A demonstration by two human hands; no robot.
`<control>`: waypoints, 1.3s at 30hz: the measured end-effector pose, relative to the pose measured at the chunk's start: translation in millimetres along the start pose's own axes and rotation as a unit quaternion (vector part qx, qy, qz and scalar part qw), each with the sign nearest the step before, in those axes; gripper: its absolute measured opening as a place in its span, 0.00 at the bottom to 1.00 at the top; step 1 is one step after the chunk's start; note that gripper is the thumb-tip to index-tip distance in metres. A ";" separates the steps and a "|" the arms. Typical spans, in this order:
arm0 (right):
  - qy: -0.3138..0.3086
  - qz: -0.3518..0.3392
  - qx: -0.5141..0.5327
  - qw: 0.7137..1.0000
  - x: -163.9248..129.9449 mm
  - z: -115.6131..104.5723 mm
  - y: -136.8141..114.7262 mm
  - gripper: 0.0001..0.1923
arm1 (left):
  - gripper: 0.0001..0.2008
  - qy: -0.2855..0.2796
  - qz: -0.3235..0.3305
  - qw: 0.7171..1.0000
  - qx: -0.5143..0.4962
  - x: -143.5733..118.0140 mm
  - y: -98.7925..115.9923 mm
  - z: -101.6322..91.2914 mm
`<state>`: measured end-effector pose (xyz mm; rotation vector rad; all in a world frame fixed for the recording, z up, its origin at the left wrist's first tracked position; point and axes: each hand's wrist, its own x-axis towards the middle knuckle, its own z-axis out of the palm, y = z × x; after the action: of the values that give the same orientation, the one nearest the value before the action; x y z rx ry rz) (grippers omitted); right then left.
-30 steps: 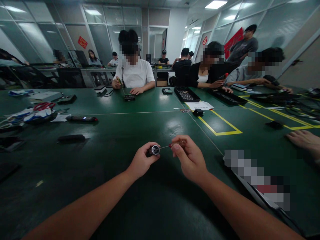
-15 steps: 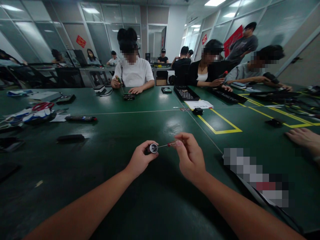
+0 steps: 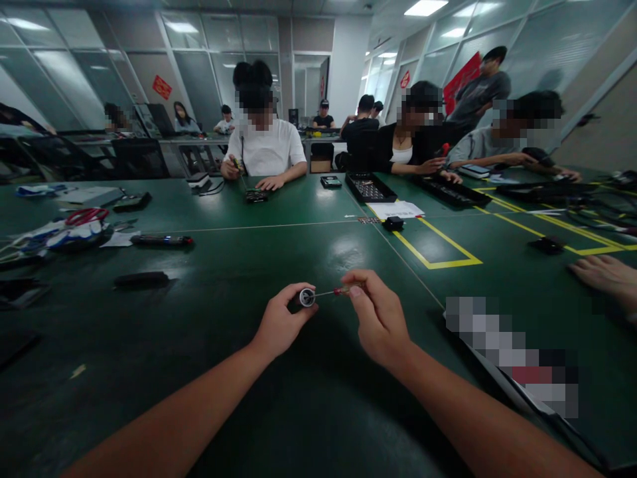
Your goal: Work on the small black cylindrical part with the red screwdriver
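My left hand (image 3: 280, 324) grips a small dark cylindrical part (image 3: 306, 297) with a round silvery end that faces me. My right hand (image 3: 379, 315) pinches a thin screwdriver (image 3: 334, 291) with a red collar; its metal shaft points left and its tip sits at the silvery end of the part. Both hands hover just above the green table (image 3: 223, 345), close together in front of me.
A flat device (image 3: 517, 385) lies at my right, and another person's hand (image 3: 604, 275) rests on the table beyond it. Dark bars (image 3: 142, 280), a black-and-red tool (image 3: 162, 240) and red scissors (image 3: 85, 216) lie at the left. Yellow tape lines (image 3: 438, 249), trays and seated people are across the table.
Both hands stay together on the part and screwdriver, shifting only slightly. The view has moved a little.
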<state>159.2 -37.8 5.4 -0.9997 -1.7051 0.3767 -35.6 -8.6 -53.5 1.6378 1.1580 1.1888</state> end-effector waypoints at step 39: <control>0.075 0.236 0.200 0.948 9.2 13.1 22.3 0.13 | 0.15 0.007 0.065 0.996 0.067 3.0 11.7 -0.8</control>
<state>156.3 -14.4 -8.8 -1.0890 -1.1730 0.8966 -33.3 -8.8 -41.7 1.8321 1.1757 1.2292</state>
